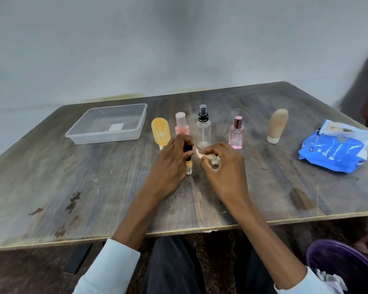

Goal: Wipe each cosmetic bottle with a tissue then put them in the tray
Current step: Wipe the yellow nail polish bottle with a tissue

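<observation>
Sleeves (115,257) run off the bottom edge, forearms reaching over the table (51,187). My left hand (170,162) grips a small bottle (188,166) by its black cap; fingers cover most of it, only the yellow base showing. Beside it, my right hand (223,164) clenches a crumpled tissue (210,157), largely buried in the fist. Farther back, five bottles stand beside the clear tray (89,132).

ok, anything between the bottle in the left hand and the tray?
The left hand grips the small yellow bottle near the table's middle. The yellow tube stands roughly on the line to the clear tray, at the tray's right side. A lifted carry would likely clear it.
</observation>
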